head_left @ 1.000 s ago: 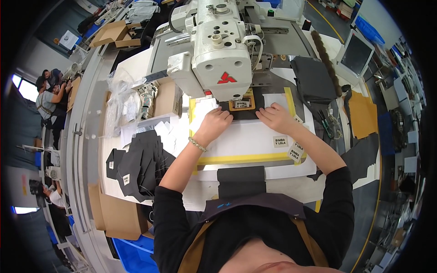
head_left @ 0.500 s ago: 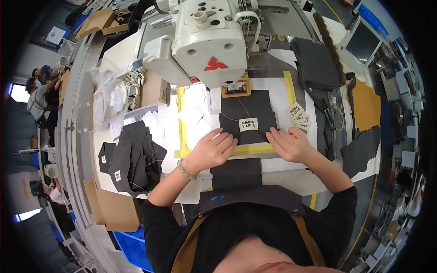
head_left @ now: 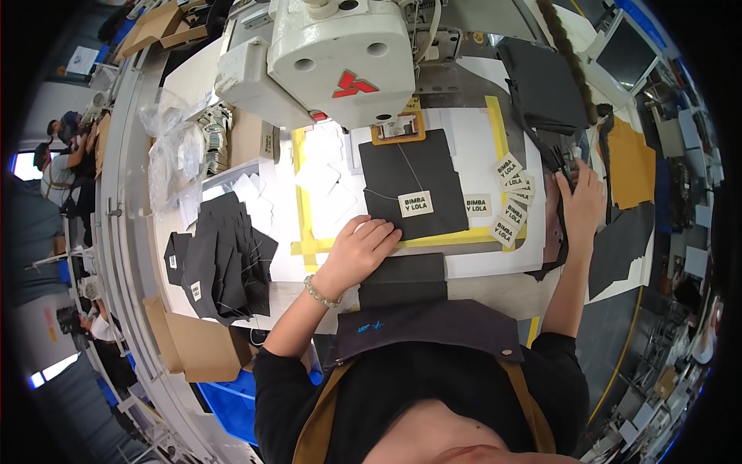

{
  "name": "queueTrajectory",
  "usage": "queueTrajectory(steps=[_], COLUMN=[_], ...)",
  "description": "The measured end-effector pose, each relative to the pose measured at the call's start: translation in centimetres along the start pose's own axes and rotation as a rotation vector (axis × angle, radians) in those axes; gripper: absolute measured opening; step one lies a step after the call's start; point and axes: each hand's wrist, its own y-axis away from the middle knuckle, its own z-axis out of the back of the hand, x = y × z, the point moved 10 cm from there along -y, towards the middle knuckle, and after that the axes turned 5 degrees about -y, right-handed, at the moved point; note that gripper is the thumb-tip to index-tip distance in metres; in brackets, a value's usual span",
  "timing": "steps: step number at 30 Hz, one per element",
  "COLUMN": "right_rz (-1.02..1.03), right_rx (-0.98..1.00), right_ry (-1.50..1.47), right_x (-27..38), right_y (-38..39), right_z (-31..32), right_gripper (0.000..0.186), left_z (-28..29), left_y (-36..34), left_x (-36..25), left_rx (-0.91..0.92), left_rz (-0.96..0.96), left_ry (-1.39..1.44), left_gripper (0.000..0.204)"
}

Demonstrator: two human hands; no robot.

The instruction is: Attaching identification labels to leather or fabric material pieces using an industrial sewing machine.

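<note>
A black fabric piece (head_left: 425, 166) lies under the sewing machine's clamp (head_left: 399, 127), with a cream label (head_left: 416, 203) on it. Loose threads run from the clamp and the label's edge. At the fabric's lower left corner rests my left hand (head_left: 363, 251), its fingers lying extended on the edge. Over on the right, my right hand (head_left: 583, 205) has its fingers closed round a pair of thread snips (head_left: 562, 166), partly hidden by the fingers. Several loose cream labels (head_left: 508, 213) lie between the fabric and that hand.
The white sewing machine head (head_left: 340, 66) stands over the work area, framed by yellow tape (head_left: 300, 193). A heap of black pieces (head_left: 224, 259) lies left, folded black fabric (head_left: 545, 85) right. Brown fabric (head_left: 630, 162) and a cardboard box (head_left: 193, 340) flank the table.
My right hand has left the fabric's right corner and moved right to the snips. My left hand stays at the fabric's edge. The whole view has shifted slightly.
</note>
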Motion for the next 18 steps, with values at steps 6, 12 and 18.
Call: queueTrajectory(steps=[6, 12, 18], right_rz=[0.072, -0.116, -0.074], right_rx=[0.01, -0.116, -0.498], right_ry=[-0.192, -0.393, -1.252], right_x=[-1.1, -2.3, -2.8], right_y=[-0.6, -0.4, -0.7], right_z=[-2.5, 0.4, 6.0], right_gripper=[0.026, 0.022, 0.014], left_z=[0.6, 0.8, 3.6], left_y=[-0.1, -0.3, -2.9], left_x=[0.9, 4.1, 2.8], left_rx=[-0.02, -0.055, -0.119], left_rz=[0.043, 0.174, 0.114], left_ry=[0.078, 0.151, 0.348], left_gripper=[0.032, 0.031, 0.022])
